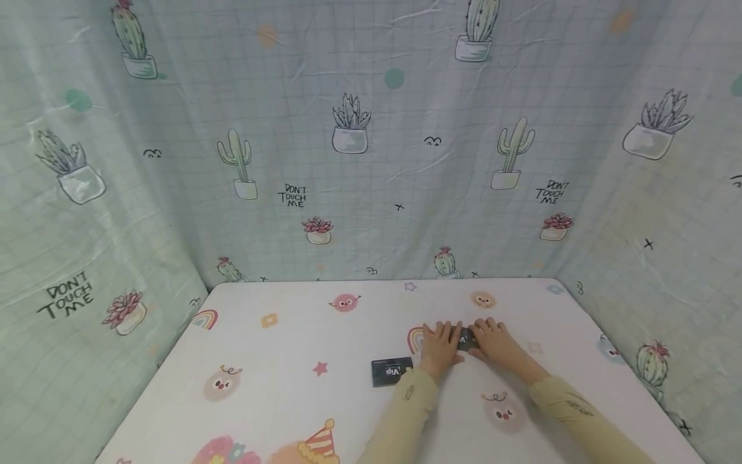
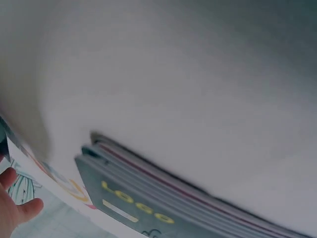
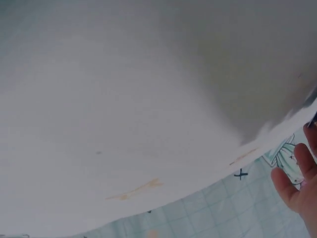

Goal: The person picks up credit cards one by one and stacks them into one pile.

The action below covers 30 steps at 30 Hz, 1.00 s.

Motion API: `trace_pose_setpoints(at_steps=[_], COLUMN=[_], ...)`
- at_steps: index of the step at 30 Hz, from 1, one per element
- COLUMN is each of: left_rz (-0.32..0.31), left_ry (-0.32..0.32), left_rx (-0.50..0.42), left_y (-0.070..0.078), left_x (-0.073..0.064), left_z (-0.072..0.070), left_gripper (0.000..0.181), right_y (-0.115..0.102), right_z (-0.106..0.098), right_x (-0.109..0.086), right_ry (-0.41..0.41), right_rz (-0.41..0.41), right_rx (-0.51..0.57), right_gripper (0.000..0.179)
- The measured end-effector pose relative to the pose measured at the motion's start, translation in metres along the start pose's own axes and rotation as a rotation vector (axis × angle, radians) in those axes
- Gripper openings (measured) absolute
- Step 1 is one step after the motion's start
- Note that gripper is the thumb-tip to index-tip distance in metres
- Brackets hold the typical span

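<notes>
In the head view, a dark card (image 1: pixel 466 339) marked with a "V" lies between the two hands, right of the table's middle. My left hand (image 1: pixel 440 351) grips its left end, fingers at the far edge and thumb at the near one. The right hand (image 1: pixel 497 343) holds the opposite end the same way. Both palms are turned down, and the fingers cover much of the card. Nearer and to the left, beside the left wrist, lies a stack of dark cards (image 1: pixel 382 373) with "Vip" on top. Gold "LOGO" lettering shows on the stack's side card (image 2: pixel 124 198) in the left wrist view.
A white table (image 1: pixel 278 361) printed with faces, stars and rainbows spreads under the hands. Behind it and along both sides hangs a pale curtain (image 1: pixel 371 180) with cactus drawings, meeting the table's far edge.
</notes>
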<state>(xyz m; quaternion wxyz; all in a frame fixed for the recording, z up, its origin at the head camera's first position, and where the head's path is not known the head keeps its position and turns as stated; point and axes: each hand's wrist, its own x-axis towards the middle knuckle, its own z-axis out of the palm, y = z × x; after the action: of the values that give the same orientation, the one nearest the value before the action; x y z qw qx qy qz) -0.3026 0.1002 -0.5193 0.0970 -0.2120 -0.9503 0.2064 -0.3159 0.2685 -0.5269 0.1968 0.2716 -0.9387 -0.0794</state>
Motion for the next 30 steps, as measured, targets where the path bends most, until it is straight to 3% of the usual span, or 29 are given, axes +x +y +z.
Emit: trace_pose_setpoints(at_steps=[5, 16, 24, 30], left_rz=[0.005, 0.009, 0.007, 0.020], left_ry=[-0.006, 0.014, 0.100, 0.186], left_rx=[0.018, 0.017, 0.024, 0.043], left_y=[0.000, -0.005, -0.004, -0.002], left_x=[0.000, 0.000, 0.003, 0.002], left_z=[-0.003, -0.004, 0.003, 0.006], left_gripper=[0.073, 0.075, 0.073, 0.062], right_y=[0.000, 0.002, 0.001, -0.001], right_z=[-0.001, 0.001, -0.001, -0.004], right_x=[-0.001, 0.003, 0.005, 0.000], right_ry=[0.017, 0.145, 0.109, 0.097], right_rz=[-0.036, -0.128, -0.115, -0.076], right_rx=[-0.043, -0.089, -0.079, -0.025], right_gripper=[0.050, 0.052, 0.054, 0.052])
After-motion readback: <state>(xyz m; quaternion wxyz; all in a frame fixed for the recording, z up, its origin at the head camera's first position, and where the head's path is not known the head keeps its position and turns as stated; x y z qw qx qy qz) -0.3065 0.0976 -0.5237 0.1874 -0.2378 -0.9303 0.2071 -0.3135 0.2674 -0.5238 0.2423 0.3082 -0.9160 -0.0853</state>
